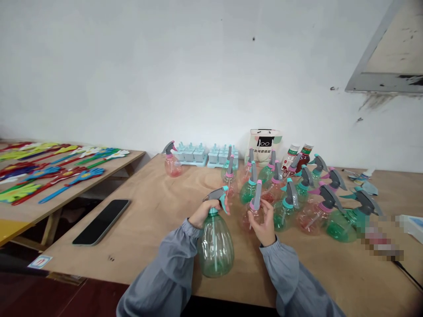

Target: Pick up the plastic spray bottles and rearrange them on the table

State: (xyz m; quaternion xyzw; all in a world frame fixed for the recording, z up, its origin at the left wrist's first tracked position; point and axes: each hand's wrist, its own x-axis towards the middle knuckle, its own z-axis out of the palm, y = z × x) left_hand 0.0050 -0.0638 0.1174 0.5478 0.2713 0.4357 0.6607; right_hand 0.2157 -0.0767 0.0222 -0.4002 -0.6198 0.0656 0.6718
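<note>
My left hand (pixel 202 213) is wrapped around the neck of a clear green spray bottle (pixel 216 248), just under its grey and teal trigger head. The bottle is upright at the table's front edge. My right hand (pixel 266 223) has its thumb and fingers on a pink spray bottle (pixel 246 221) with a grey and pink head; part of that bottle is hidden behind the fingers. Right beside it stands a green spray bottle (pixel 280 216), with a pink spray bottle (pixel 310 218) farther right. Several more pink and green ones crowd behind them.
A phone (pixel 102 221) lies on the wooden table (pixel 148 246) to the left. Light blue ice-pop moulds (pixel 189 155), a lone pink spray bottle (pixel 172 166) and a printed bag (pixel 263 145) stand toward the wall. Colourful hand-shaped clappers (pixel 71 176) cover another table. A cable (pixel 410 276) runs off at right.
</note>
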